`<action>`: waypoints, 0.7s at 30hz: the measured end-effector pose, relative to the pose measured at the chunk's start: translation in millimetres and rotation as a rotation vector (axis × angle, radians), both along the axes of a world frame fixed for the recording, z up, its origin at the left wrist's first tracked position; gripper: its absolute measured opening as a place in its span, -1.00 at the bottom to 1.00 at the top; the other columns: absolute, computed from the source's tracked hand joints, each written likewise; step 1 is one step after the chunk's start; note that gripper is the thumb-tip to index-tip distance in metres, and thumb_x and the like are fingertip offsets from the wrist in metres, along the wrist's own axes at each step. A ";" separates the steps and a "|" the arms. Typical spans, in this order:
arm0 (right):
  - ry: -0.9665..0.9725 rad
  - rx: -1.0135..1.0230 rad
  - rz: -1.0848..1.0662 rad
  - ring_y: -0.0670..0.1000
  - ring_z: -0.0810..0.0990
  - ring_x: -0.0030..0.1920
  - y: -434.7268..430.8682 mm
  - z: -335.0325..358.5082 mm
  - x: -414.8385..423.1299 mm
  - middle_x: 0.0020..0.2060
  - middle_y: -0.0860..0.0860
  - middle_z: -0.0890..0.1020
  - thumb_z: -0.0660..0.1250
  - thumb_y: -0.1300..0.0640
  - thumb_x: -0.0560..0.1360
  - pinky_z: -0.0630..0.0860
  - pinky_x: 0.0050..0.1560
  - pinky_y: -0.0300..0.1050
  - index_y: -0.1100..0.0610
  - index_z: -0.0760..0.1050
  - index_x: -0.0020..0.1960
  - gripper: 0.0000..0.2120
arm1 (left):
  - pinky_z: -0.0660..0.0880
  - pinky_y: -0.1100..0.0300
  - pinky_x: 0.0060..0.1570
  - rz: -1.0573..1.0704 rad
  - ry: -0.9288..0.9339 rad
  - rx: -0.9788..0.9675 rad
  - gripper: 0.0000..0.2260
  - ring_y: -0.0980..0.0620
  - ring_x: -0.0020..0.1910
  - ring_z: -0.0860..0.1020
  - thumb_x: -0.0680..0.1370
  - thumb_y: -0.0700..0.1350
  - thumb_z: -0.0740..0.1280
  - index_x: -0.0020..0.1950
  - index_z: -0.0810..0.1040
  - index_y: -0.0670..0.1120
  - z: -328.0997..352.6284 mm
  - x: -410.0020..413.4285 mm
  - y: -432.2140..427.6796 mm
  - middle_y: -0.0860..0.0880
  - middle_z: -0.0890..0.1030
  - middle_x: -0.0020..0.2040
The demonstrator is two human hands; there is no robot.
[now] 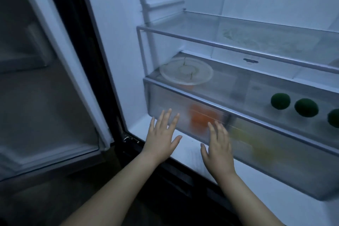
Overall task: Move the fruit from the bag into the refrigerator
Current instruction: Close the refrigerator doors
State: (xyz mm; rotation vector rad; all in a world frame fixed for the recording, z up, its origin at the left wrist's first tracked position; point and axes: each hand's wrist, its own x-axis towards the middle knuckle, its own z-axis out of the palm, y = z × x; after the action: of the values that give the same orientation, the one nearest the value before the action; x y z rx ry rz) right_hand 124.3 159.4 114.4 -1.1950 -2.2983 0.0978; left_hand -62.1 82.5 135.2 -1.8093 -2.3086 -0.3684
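Note:
The refrigerator stands open in front of me. Its frosted crisper drawer runs along the bottom, with an orange fruit and blurred yellow fruit showing through the front. Three dark green round fruits rest on the glass shelf above the drawer, at the right. My left hand and my right hand are both flat with fingers spread, held at the drawer's front face and holding nothing. No bag is in view.
A round clear plate lies on the left of the same shelf. A bare upper glass shelf sits above it. The open left door stands at my left, with dark floor below.

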 end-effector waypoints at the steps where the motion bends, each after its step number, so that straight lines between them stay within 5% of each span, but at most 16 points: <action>1: -0.009 -0.006 0.051 0.21 0.23 0.40 -6.1 0.1 -13.8 0.39 0.21 0.32 0.45 0.19 0.36 0.28 0.35 0.17 0.22 0.27 0.42 -0.31 | 0.07 -0.13 0.42 0.015 0.010 -0.011 -0.40 -0.11 0.51 0.09 0.54 0.21 -0.01 0.54 0.08 0.00 2.2 -8.8 -13.4 -0.12 0.11 0.54; 12: -0.057 -0.021 0.522 0.24 0.43 0.27 -127.4 7.8 -155.5 0.28 0.23 0.45 0.44 0.24 0.31 0.45 0.24 0.13 0.25 0.34 0.36 -0.35 | 0.18 -0.01 0.40 0.242 -0.049 0.022 -0.47 -0.04 0.46 0.25 0.53 0.15 0.03 0.46 0.30 -0.02 20.3 -116.1 -194.9 -0.02 0.33 0.46; 21: -0.319 0.039 0.638 0.18 0.54 0.21 -249.9 -4.0 -244.8 0.23 0.20 0.53 0.60 0.05 0.14 0.30 0.26 -0.02 0.23 0.42 0.33 -0.18 | 0.16 -0.01 0.37 0.405 0.019 -0.061 -0.48 -0.05 0.46 0.24 0.54 0.15 0.10 0.45 0.32 -0.05 -7.3 -189.3 -338.9 -0.05 0.34 0.45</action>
State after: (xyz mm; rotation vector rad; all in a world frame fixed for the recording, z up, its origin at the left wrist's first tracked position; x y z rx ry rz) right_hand -120.5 -90.5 110.4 -0.4375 -2.8707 0.0968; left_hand -251.4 -256.4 127.9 -1.3096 -2.6143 -0.2175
